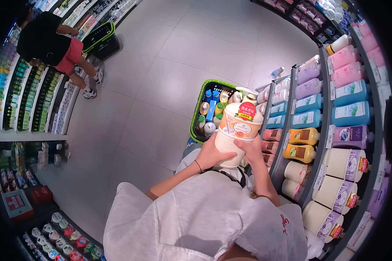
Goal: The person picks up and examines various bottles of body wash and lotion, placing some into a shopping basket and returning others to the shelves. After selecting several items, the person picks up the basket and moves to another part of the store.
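Note:
A large white pump bottle (229, 145) with an orange-and-white label and a red round sticker is held in front of the body. My left hand (214, 153) wraps its left side, with the thumb across the front. On the right side my right hand (250, 150) grips the same bottle. The white pump head is at the far end of the bottle. Just beyond it stands a black basket with a green rim (195, 114), holding several bottles with blue, green and white caps.
Shelves (315, 185) of pink, blue, yellow, purple and white bottles run along the right. At the upper left a person (48, 41) in a black top stands beside another green-rimmed basket (101, 42) and curved shelves. A red box (41, 195) is at lower left.

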Action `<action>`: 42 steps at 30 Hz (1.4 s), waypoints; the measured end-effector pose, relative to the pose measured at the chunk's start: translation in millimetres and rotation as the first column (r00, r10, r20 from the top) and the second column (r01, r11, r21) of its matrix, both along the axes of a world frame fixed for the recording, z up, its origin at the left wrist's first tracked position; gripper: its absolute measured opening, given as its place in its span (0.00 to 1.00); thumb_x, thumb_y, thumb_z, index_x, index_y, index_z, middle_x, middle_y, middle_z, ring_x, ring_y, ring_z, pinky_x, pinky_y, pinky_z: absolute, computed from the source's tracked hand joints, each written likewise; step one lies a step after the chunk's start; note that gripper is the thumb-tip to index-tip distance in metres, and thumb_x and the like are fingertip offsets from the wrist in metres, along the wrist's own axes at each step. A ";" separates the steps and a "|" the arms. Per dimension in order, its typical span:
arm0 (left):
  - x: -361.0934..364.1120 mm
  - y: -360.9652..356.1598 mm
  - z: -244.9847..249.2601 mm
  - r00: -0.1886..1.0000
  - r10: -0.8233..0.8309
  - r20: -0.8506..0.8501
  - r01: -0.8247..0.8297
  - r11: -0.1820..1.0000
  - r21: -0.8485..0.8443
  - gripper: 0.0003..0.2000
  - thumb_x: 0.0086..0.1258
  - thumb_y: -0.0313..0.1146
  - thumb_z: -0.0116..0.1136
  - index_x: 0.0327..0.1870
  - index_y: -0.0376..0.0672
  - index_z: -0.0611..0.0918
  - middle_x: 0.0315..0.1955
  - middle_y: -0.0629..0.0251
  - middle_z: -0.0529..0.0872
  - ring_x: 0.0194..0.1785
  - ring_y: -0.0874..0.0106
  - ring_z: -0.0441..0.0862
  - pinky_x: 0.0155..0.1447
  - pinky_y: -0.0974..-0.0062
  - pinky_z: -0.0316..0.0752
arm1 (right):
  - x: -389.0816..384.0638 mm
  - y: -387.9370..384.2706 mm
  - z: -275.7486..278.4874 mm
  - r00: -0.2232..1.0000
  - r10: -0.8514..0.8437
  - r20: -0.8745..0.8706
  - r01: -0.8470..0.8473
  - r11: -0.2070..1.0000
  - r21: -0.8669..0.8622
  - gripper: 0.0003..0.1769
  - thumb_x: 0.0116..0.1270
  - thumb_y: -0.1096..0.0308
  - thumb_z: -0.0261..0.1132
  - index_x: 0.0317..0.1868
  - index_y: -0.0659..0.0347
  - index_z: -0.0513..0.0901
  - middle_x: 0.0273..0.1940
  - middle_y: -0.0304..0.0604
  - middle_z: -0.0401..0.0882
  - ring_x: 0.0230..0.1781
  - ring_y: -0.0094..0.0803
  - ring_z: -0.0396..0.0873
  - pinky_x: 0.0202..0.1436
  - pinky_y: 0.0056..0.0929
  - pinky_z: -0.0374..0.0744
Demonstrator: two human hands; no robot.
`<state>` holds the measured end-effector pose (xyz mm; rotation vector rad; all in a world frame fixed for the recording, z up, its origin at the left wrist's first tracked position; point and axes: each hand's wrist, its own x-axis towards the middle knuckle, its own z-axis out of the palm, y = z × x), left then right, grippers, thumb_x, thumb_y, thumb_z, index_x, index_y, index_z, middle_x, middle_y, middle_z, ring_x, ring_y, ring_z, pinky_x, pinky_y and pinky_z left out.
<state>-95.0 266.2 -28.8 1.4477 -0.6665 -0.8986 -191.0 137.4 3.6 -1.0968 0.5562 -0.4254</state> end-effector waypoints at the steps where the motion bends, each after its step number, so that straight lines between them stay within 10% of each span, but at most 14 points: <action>1: -1.8 -6.6 9.8 1.000 -0.005 0.004 0.005 1.000 0.001 0.35 0.49 0.39 0.72 0.56 0.35 0.68 0.49 0.57 0.80 0.51 0.68 0.78 0.56 0.71 0.72 | -9.9 -3.2 1.5 0.999 -0.049 -0.013 0.049 0.999 -0.013 0.31 0.48 0.78 0.71 0.54 0.69 0.72 0.49 0.46 0.78 0.48 0.31 0.78 0.54 0.29 0.75; 11: -25.5 -24.9 32.0 0.909 -0.356 0.218 0.346 0.935 0.081 0.30 0.55 0.45 0.68 0.53 0.35 0.71 0.40 0.51 0.83 0.44 0.59 0.83 0.47 0.69 0.77 | -75.1 -30.3 -10.6 0.961 -0.146 0.234 0.141 0.989 0.039 0.38 0.46 0.71 0.70 0.60 0.65 0.66 0.55 0.47 0.72 0.56 0.36 0.72 0.60 0.34 0.71; 22: -24.3 -24.4 55.4 0.957 -0.258 -0.134 0.226 0.950 -0.213 0.35 0.55 0.34 0.67 0.63 0.37 0.64 0.53 0.61 0.76 0.57 0.70 0.73 0.60 0.72 0.68 | -48.4 -52.2 11.2 0.919 -0.085 0.384 0.046 0.993 0.111 0.40 0.50 0.67 0.70 0.62 0.68 0.62 0.55 0.48 0.73 0.53 0.38 0.75 0.56 0.35 0.75; 36: -16.9 -23.4 60.7 0.997 -0.074 -0.030 0.074 0.997 -0.022 0.34 0.47 0.40 0.73 0.56 0.35 0.71 0.47 0.58 0.81 0.50 0.70 0.79 0.54 0.72 0.73 | -35.1 -43.9 41.8 0.978 0.134 0.160 -0.078 0.946 -0.315 0.43 0.58 0.55 0.69 0.65 0.66 0.55 0.60 0.47 0.66 0.60 0.30 0.66 0.62 0.29 0.65; 42: -13.8 -32.0 65.1 0.972 -0.225 0.072 0.222 0.974 0.040 0.35 0.46 0.43 0.73 0.54 0.35 0.72 0.44 0.57 0.82 0.48 0.68 0.81 0.53 0.73 0.74 | -52.8 -72.4 42.8 0.973 0.100 0.207 -0.082 0.992 -0.094 0.39 0.52 0.65 0.72 0.61 0.66 0.63 0.55 0.48 0.71 0.56 0.33 0.71 0.60 0.34 0.71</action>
